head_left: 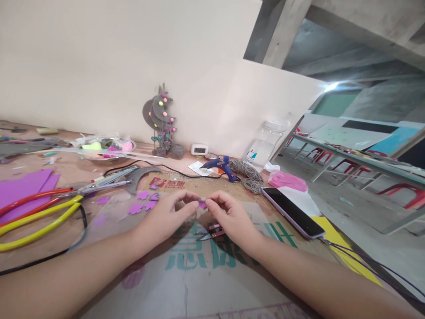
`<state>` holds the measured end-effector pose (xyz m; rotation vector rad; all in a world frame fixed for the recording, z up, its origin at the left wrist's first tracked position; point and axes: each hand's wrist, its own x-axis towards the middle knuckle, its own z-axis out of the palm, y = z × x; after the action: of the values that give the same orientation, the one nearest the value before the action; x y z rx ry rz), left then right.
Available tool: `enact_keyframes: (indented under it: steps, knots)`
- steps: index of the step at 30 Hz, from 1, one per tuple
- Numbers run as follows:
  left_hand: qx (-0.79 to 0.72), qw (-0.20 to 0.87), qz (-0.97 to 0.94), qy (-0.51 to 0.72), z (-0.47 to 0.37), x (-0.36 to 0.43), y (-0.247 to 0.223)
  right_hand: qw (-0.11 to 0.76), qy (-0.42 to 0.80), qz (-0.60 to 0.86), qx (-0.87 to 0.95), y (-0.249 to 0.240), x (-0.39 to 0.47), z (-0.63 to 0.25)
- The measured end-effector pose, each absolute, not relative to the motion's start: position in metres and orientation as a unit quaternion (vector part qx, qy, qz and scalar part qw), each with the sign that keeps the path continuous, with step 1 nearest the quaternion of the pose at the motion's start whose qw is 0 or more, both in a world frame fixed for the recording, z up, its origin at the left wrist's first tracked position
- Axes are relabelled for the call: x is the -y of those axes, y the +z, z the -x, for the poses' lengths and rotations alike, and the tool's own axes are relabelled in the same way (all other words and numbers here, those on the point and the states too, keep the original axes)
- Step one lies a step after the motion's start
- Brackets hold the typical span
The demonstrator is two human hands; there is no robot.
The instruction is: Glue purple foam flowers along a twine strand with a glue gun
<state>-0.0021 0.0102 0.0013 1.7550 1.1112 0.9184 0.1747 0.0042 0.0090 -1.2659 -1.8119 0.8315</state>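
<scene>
My left hand [173, 212] and my right hand [232, 217] meet above the cardboard, fingertips pinched on a small purple foam or felt piece [202, 204]. Its exact shape is mostly covered by the fingers. Beneath my right hand lies a pair of small thread snips [210, 234], blades pointing left and handles partly hidden. Left of my left hand several purple flower-shaped cutouts [136, 208] lie loose. The cardboard sheet [212, 283] with green and red print spreads under both hands.
A blue glue gun [226, 168] stands behind my hands beside grey yarn [250, 175]. At right lies a phone [294, 212] with a cord. Red- and yellow-handled cutting tools [43, 221] and purple sheets [25, 192] lie left. A decorated grey moon ornament [161, 113] stands by the wall.
</scene>
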Motion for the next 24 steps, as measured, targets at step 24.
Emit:
enact_keyframes:
  steps: [24]
  knots:
    - [-0.454, 0.369, -0.734, 0.344, 0.0006, -0.0066, 0.0065, 0.360, 0.289, 0.500, 0.733, 0.0118, 0.0000, -0.1719]
